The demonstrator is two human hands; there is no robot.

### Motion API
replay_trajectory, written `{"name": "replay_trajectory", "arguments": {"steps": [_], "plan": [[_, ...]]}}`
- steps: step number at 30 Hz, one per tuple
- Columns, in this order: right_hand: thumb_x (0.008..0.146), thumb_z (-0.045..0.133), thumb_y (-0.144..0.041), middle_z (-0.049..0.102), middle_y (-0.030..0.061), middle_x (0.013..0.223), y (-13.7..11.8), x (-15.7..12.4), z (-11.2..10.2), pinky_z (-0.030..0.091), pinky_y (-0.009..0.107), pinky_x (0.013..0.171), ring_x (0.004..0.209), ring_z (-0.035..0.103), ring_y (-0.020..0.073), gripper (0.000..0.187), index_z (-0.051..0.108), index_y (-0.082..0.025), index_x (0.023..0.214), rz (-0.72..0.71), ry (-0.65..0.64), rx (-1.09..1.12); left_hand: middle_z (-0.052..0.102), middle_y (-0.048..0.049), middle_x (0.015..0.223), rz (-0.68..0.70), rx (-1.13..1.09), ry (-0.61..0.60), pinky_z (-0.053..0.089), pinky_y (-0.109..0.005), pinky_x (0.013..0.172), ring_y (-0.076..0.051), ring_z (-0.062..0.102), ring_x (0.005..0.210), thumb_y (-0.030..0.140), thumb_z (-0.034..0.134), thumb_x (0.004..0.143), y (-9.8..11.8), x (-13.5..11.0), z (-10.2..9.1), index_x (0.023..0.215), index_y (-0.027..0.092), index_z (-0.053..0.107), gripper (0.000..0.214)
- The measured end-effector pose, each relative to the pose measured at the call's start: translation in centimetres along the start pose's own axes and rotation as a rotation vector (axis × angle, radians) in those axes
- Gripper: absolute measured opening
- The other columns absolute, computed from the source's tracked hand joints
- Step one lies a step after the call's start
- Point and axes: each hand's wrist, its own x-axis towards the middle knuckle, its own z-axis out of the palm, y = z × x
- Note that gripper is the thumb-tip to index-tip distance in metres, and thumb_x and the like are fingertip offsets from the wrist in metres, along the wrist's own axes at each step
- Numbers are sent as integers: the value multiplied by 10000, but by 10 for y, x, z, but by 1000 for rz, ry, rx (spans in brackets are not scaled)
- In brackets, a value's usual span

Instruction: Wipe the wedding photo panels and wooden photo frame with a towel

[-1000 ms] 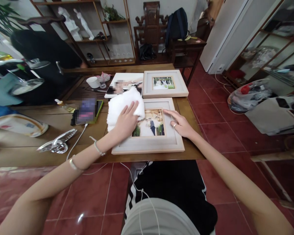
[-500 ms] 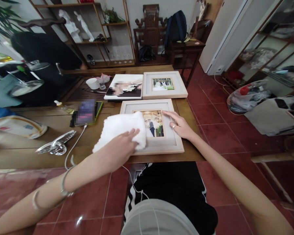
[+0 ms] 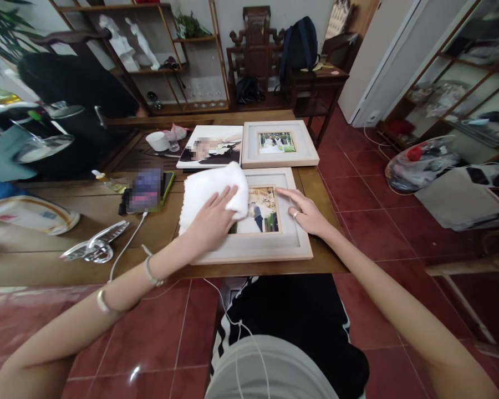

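A white fluffy cloth (image 3: pixel 212 191) lies over the left part of a light wooden picture frame (image 3: pixel 249 255). My left hand (image 3: pixel 216 216) presses down on this cloth and holds it, fingers stretched forward across it. Inside the frame, a small photo (image 3: pixel 261 210) of a couple shows, partly covered by the cloth. On the frame's right side rests my right hand (image 3: pixel 307 213), its index finger extended near the photo's upper right corner and a ring on one finger. The frame lies flat by the table's near edge.
Behind it lie another framed photo (image 3: pixel 280 158) and a photo panel (image 3: pixel 210 145). To the left are a phone (image 3: pixel 147 188) with a white cable, a silvery clip-like object (image 3: pixel 95 241), a small bottle (image 3: pixel 108 180) and a white cup (image 3: pixel 158 141). The wooden table (image 3: pixel 322 233) ends at right.
My left hand has slid the cloth up and slightly right, towards the frame's upper left corner, baring the lower left border. My right hand and the frame have stayed in place.
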Motion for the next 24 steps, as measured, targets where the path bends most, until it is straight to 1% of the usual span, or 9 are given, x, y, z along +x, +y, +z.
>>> {"name": "replay_trajectory", "arguments": {"steps": [2, 4, 6, 8, 12, 16, 19, 22, 24], "plan": [[750, 429, -53, 533, 51, 1442, 0, 0, 0, 333, 524, 1159, 1369, 454, 239, 680, 505, -282, 1386, -5, 0, 1, 242, -225, 1578, -11, 20, 45, 306, -539, 1155, -376, 258, 1450, 239, 431, 987, -16, 22, 4, 1027, 45, 712, 343], [756, 431, -60, 533, 58, 1441, 0, 0, 0, 334, 530, 1157, 1368, 454, 245, 674, 503, -275, 1390, -4, -2, 0, 231, -230, 1581, -1, 42, 69, 298, -537, 1156, -379, 257, 1451, 287, 433, 997, -28, 39, 6, 1007, 37, 712, 375], [760, 432, -63, 532, 57, 1442, 0, 0, 0, 333, 533, 1157, 1369, 452, 246, 672, 500, -278, 1393, 1, -3, -1, 255, -231, 1574, 12, 72, 75, 303, -534, 1152, -381, 272, 1446, 278, 449, 991, -32, 49, 8, 970, 41, 719, 360], [760, 436, -63, 530, 45, 1445, 0, 0, -1, 331, 532, 1159, 1371, 451, 243, 678, 499, -293, 1394, 3, -4, 4, 304, -220, 1558, 31, 102, 64, 330, -530, 1137, -378, 302, 1435, 226, 464, 974, -28, 49, 7, 954, 59, 724, 310], [758, 437, -58, 528, 40, 1447, -1, 0, -1, 327, 522, 1163, 1375, 449, 238, 678, 504, -293, 1391, 6, -7, 9, 404, -227, 1503, 114, 135, -49, 388, -502, 1104, -375, 390, 1392, 139, 476, 928, -1, 25, -6, 957, 68, 730, 265], [753, 435, -51, 528, 47, 1445, -1, 0, 0, 318, 518, 1168, 1373, 451, 237, 675, 509, -281, 1384, 7, -5, 11, 477, -270, 1430, 216, 168, -231, 450, -462, 1055, -373, 483, 1326, 87, 511, 866, 35, -11, -34, 975, 61, 729, 246], [761, 434, -58, 529, 50, 1442, -1, 0, 0, 314, 501, 1173, 1369, 455, 232, 660, 513, -273, 1380, 15, -2, 14, 578, -238, 1340, 313, 155, -344, 497, -425, 1007, -349, 532, 1286, 99, 579, 816, 58, -33, -57, 1013, 100, 728, 248], [766, 430, -63, 528, 59, 1442, -1, 0, 0, 313, 495, 1174, 1368, 455, 231, 651, 511, -257, 1382, 13, -3, 7, 636, -190, 1278, 395, 100, -358, 524, -388, 971, -321, 558, 1260, 125, 628, 782, 75, -41, -70, 1005, 154, 729, 246], [766, 435, -62, 532, 52, 1440, -1, 0, 0, 314, 505, 1171, 1369, 455, 235, 652, 511, -269, 1380, 8, -2, 4, 623, -183, 1302, 386, 94, -327, 546, -374, 927, -313, 583, 1232, 141, 614, 812, 80, -39, -70, 970, 169, 726, 196]]}}
